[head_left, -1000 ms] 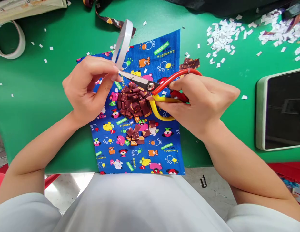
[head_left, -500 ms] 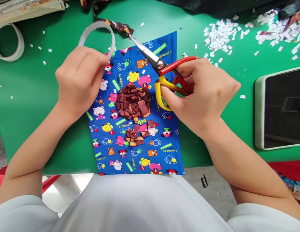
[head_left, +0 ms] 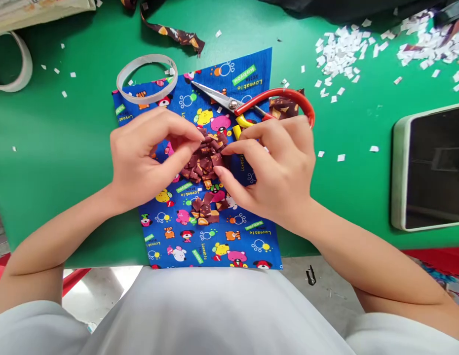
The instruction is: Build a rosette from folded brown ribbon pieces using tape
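My left hand [head_left: 148, 153] is over the left side of a heap of small brown cut pieces [head_left: 205, 165], thumb and forefinger pinched together. What lies between those fingertips, if anything, is too small to make out. At the heap's right edge is my right hand [head_left: 276, 170], its thumb and forefinger apart and nothing visibly held. Scissors [head_left: 233, 104] with red and yellow handles lie just beyond the right hand, which hides part of the yellow handle. A smaller group of brown pieces [head_left: 205, 209] sits nearer my body. Everything here rests on a blue cartoon-printed cloth [head_left: 222, 256].
A white ring [head_left: 147, 101] lies across the cloth's far left corner, and another ring [head_left: 24, 74] at far left. A brown patterned strip [head_left: 177, 35] lies beyond. White paper bits [head_left: 338, 54] are heaped far right, near a tablet-like device [head_left: 433, 167] on the green table [head_left: 348, 197].
My right hand has let go of the scissors, now lying on the cloth, and moved left to the heap. My left hand has released the white ring and come to the heap, pinching.
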### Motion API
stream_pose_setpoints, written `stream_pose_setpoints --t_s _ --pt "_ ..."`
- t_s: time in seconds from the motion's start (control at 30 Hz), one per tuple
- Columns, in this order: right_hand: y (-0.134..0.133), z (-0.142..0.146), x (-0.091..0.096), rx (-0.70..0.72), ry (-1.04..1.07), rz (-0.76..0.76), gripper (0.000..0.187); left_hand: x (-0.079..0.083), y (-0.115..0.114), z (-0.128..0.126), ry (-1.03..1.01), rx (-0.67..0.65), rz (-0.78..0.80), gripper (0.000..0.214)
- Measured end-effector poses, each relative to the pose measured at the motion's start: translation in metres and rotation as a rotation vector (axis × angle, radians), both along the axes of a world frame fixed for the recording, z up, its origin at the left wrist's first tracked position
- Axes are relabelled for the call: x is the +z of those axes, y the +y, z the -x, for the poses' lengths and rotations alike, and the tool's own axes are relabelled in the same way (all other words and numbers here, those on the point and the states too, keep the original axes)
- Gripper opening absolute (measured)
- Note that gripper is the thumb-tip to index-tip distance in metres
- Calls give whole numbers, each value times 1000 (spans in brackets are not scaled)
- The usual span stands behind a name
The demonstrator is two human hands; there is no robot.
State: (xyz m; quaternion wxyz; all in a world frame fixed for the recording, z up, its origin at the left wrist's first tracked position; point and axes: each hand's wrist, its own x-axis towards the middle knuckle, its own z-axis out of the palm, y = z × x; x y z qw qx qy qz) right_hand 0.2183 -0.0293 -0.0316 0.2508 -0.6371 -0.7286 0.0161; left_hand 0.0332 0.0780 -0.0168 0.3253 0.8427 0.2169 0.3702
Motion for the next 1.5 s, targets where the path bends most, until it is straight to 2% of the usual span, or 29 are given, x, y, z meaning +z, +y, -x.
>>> stream_pose_setpoints --t_s 0.17,0.3,0.43,0.6,0.8,0.97,1.13,1.33,1.5 --pt "2 3 -3 12 62 29 16 0 -22 -4 1 31 217 14" --pt "5 -1 2 23 159 29 14 -5 -32 -5 -10 77 274 7" --pt "6 -1 9 56 287 63 19 -9 -34 -5 -20 87 359 10" --pt "1 1 15 176 450 65 13 -11 -33 -2 0 -16 203 11" --pt "-5 6 15 213 423 74 11 -12 -33 -1 9 -101 47 14" --pt "-6 9 11 215 453 60 10 -10 -34 -2 31 -92 9 14" --pt "-6 10 11 207 448 39 11 -10 -35 -2 60 -86 42 10" --pt "-6 10 10 162 427 19 12 -10 -35 -2 -11 -89 35 13" --pt "-6 11 8 198 401 -2 10 -8 -35 -3 -2 -112 -2 16"
